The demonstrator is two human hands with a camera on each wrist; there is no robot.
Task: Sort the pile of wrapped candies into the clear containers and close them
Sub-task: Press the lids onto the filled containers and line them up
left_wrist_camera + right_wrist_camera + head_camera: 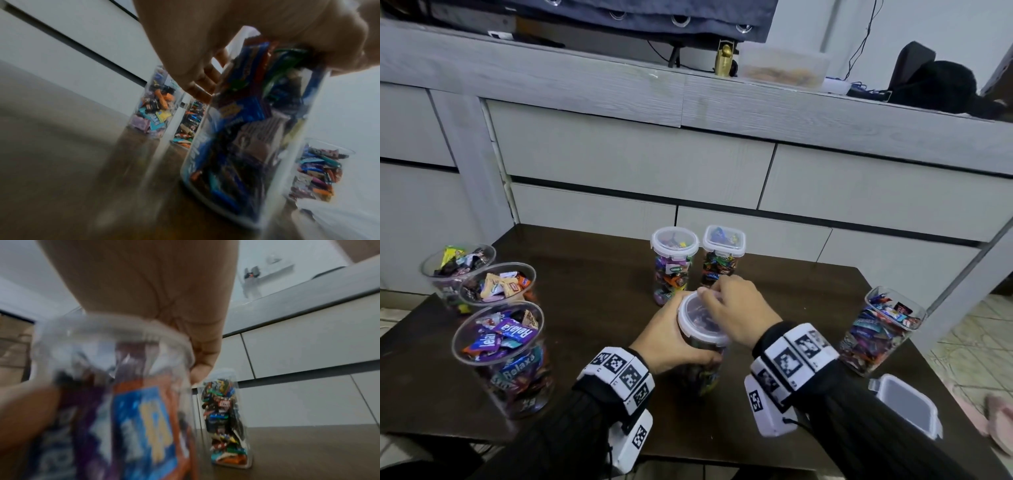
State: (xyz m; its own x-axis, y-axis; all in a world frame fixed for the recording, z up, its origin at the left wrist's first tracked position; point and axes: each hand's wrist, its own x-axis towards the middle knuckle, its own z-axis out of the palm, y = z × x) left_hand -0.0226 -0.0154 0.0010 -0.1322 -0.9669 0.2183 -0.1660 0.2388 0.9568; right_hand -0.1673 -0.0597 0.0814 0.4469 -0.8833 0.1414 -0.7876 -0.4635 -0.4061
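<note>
A clear round container [702, 373] full of wrapped candies stands at the middle front of the dark table [602, 291]. My left hand [688, 349] grips its body from the left; the fingers [207, 76] wrap round the far side of this container [246, 129]. A clear white-rimmed round lid [700, 323] sits on top. My right hand [717, 298] lies over the lid, fingers curled down over its far rim. In the blurred right wrist view, the right hand [164, 305] reaches over the lid rim [115, 340].
Two lidded containers stand behind: a round one [674, 263] and a square one [723, 257]. Three open round tubs of candies [500, 349] line the left edge. An open square container [880, 332] stands at the right, a loose square lid [907, 404] near the front right corner.
</note>
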